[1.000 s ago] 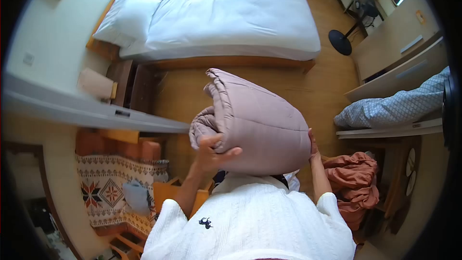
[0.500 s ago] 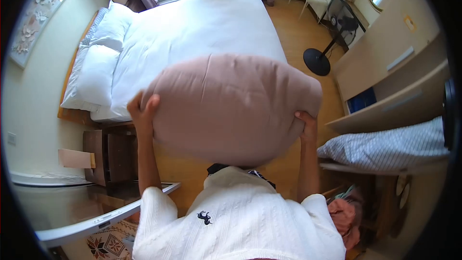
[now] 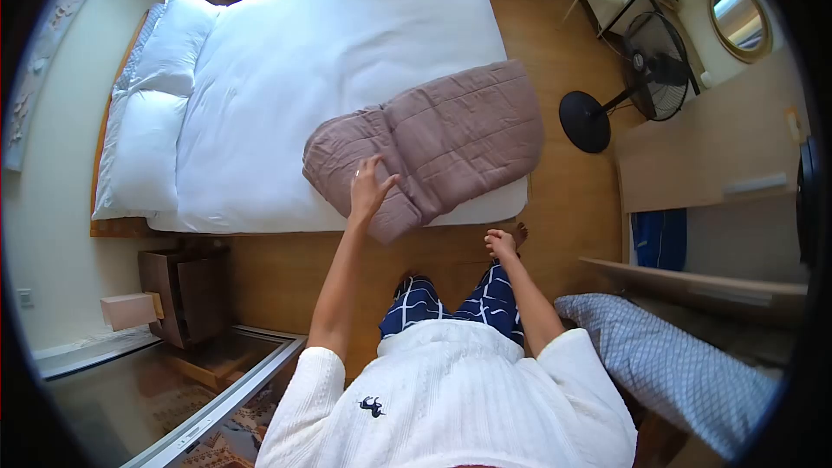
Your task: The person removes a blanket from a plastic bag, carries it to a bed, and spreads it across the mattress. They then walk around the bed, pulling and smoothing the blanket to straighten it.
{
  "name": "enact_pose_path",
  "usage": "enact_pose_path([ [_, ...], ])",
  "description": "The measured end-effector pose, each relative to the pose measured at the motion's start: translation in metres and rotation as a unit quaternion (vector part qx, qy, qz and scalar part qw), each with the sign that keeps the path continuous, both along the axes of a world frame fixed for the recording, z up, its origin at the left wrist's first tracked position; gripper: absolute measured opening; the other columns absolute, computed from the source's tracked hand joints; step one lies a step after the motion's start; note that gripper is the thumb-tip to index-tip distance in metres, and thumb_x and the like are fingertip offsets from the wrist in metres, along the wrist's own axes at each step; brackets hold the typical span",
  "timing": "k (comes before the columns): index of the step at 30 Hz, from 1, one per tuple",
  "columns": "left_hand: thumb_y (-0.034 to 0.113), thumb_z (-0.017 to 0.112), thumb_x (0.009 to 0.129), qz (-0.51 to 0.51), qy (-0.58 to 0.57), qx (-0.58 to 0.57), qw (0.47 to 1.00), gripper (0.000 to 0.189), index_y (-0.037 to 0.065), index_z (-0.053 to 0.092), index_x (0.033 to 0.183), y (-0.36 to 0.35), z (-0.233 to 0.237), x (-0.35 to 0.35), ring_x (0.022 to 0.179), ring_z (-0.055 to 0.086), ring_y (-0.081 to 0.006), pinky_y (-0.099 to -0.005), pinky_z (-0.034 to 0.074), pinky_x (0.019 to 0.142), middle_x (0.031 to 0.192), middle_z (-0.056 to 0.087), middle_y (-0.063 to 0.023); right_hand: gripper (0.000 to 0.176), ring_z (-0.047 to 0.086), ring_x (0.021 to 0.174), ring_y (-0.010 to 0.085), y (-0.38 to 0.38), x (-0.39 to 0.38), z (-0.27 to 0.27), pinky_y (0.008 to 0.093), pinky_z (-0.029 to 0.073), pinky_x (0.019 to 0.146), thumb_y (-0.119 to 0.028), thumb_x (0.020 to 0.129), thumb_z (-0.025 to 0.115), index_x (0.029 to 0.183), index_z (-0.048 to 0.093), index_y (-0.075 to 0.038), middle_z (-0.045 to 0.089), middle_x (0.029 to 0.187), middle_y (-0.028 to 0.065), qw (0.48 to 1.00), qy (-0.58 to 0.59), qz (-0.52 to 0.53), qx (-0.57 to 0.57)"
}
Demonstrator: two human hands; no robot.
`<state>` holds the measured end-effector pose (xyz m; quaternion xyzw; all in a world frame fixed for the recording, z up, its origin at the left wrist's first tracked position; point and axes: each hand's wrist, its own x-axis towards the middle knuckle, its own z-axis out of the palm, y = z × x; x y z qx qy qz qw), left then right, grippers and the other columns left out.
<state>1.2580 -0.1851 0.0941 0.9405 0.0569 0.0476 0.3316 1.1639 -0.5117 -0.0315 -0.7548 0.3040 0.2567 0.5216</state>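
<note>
A folded mauve quilted blanket (image 3: pixel 442 139) lies on the near corner of a white bed (image 3: pixel 329 61). My left hand (image 3: pixel 369 188) reaches out with fingers spread and rests on the blanket's near left edge. My right hand (image 3: pixel 500 244) hangs lower, over the wooden floor just in front of the bed's edge, fingers loosely curled, holding nothing. I wear a white knitted top and blue checked shorts.
Two white pillows (image 3: pixel 147 113) lie at the bed's head on the left. A wooden nightstand (image 3: pixel 182 290) stands lower left, a black standing fan (image 3: pixel 646 69) to the right. A patterned grey-blue cover (image 3: pixel 672 364) lies on a shelf at the lower right.
The blanket went from held up in both hands in front of me to lying on the bed corner. My right hand has let go and dropped; my left still touches it.
</note>
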Motion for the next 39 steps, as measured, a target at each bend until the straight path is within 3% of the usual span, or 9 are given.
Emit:
enact_pose_path([
  [6, 0.059, 0.071, 0.042, 0.515, 0.334, 0.146, 0.776, 0.114, 0.006, 0.015, 0.127, -0.010, -0.171, -0.016, 0.113, 0.035, -0.0356, -0.0479, 0.036, 0.084, 0.120, 0.034, -0.0252, 0.024, 0.054, 0.063, 0.0092, -0.166, 0.080, 0.003, 0.0219, 0.043, 0.054, -0.012, 0.074, 0.056, 0.097, 0.058, -0.006, 0.060, 0.078, 0.0030, 0.983, -0.079, 0.165, -0.001],
  [12, 0.036, 0.066, 0.066, 0.471, 0.216, 0.258, 0.816, 0.046, 0.014, 0.047, 0.102, -0.039, -0.127, 0.010, 0.078, 0.057, -0.0286, -0.0406, 0.043, 0.063, 0.086, 0.059, -0.0098, 0.022, 0.054, 0.069, 0.0111, -0.345, 0.184, -0.015, 0.0235, 0.044, 0.059, -0.011, 0.075, 0.056, 0.094, 0.056, 0.000, 0.058, 0.078, 0.0039, 0.984, 0.067, 0.162, 0.030],
  [18, 0.015, 0.060, 0.074, 0.381, 0.057, -0.114, 0.916, 0.015, 0.008, 0.056, 0.086, -0.144, -0.110, 0.043, 0.073, 0.053, -0.0136, -0.0258, 0.042, 0.066, 0.080, 0.057, -0.0027, 0.059, 0.046, 0.104, 0.0236, -0.309, 0.374, -0.057, 0.0325, 0.040, 0.083, -0.024, 0.070, 0.064, 0.118, 0.039, 0.000, 0.046, 0.114, 0.0150, 0.966, -0.048, 0.255, -0.021],
  [22, 0.010, 0.058, 0.076, 0.356, 0.100, -0.384, 0.846, 0.015, 0.004, 0.055, 0.089, -0.281, -0.077, 0.068, 0.077, 0.051, -0.0088, -0.0228, 0.040, 0.072, 0.085, 0.056, -0.0010, 0.088, 0.030, 0.119, 0.0276, -0.240, 0.463, -0.092, 0.0349, 0.031, 0.093, -0.029, 0.065, 0.069, 0.128, 0.016, 0.003, 0.024, 0.131, 0.0189, 0.960, -0.085, 0.265, -0.031],
  [27, 0.019, 0.056, 0.079, 0.455, 0.145, -0.494, 0.727, 0.025, 0.005, 0.053, 0.099, -0.364, -0.033, 0.080, 0.084, 0.054, -0.0124, -0.0238, 0.040, 0.073, 0.093, 0.058, -0.0040, 0.051, 0.057, 0.081, 0.0214, -0.182, 0.478, -0.069, 0.0316, 0.045, 0.068, -0.025, 0.062, 0.070, 0.100, 0.053, 0.005, 0.058, 0.094, 0.0148, 0.952, -0.054, 0.277, 0.115],
  [29, 0.027, 0.054, 0.079, 0.499, 0.083, -0.557, 0.659, 0.030, 0.006, 0.052, 0.101, -0.361, -0.021, 0.091, 0.083, 0.055, -0.0135, -0.0245, 0.041, 0.070, 0.095, 0.058, -0.0037, 0.028, 0.052, 0.055, 0.0138, -0.162, 0.450, -0.046, 0.0293, 0.042, 0.049, -0.022, 0.060, 0.070, 0.074, 0.060, 0.000, 0.060, 0.066, 0.0061, 0.918, -0.082, 0.377, 0.094],
  [31, 0.029, 0.054, 0.079, 0.548, -0.004, -0.622, 0.559, 0.036, 0.002, 0.051, 0.102, -0.337, -0.009, 0.108, 0.085, 0.056, -0.0165, -0.0261, 0.041, 0.072, 0.096, 0.058, -0.0070, 0.027, 0.054, 0.061, 0.0233, -0.149, 0.396, 0.028, 0.0360, 0.042, 0.054, -0.014, 0.062, 0.064, 0.085, 0.056, -0.003, 0.057, 0.070, 0.0128, 0.773, -0.205, 0.581, 0.147],
  [36, 0.030, 0.058, 0.069, 0.519, 0.191, -0.503, 0.664, 0.050, -0.001, 0.048, 0.108, -0.279, 0.045, 0.142, 0.085, 0.053, -0.0230, -0.0326, 0.044, 0.068, 0.096, 0.055, -0.0093, 0.042, 0.053, 0.087, 0.0311, -0.141, 0.313, 0.158, 0.0356, 0.042, 0.077, -0.018, 0.064, 0.063, 0.101, 0.051, -0.003, 0.055, 0.094, 0.0144, 0.391, -0.179, 0.823, 0.372],
  [39, 0.029, 0.060, 0.065, 0.659, 0.012, -0.413, 0.629, 0.041, -0.002, 0.053, 0.092, -0.310, -0.015, 0.086, 0.068, 0.053, -0.0210, -0.0317, 0.043, 0.060, 0.079, 0.055, -0.0087, 0.043, 0.049, 0.095, 0.0266, -0.131, 0.348, 0.142, 0.0342, 0.038, 0.082, -0.019, 0.063, 0.066, 0.102, 0.052, -0.004, 0.052, 0.103, 0.0130, 0.462, -0.107, 0.722, 0.503],
])
